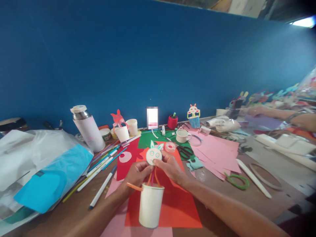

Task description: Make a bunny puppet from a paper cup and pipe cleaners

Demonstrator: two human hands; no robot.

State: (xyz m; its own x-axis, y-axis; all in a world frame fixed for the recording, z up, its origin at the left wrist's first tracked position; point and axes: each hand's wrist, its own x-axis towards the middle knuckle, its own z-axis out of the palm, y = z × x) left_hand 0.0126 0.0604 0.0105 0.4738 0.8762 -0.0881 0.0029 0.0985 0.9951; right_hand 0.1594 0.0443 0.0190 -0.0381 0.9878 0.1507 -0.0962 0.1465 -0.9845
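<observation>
A round white paper rabbit face (153,155) with green-edged ears and pink-ringed eyes is held up above a white paper cup (151,205). My right hand (170,166) is closed on the face's right side, thumb across its lower front. At the lower left edge my left hand (141,171) pinches thumb and fingers together against the same face. Orange strips (159,180) and a dark pink stem run from below the face into the cup. Another orange strip (134,187) sticks out from the cup's left side. The cup stands upright on red-orange paper (182,204).
Several markers (102,187) and a tilted-looking white flask (89,130) are on the left, beside a plastic bag (56,171). Black scissors (184,151), a tape roll (170,147) and pink sheets (214,151) lie beyond my right hand. Another person's arm (278,117) reaches in at far right.
</observation>
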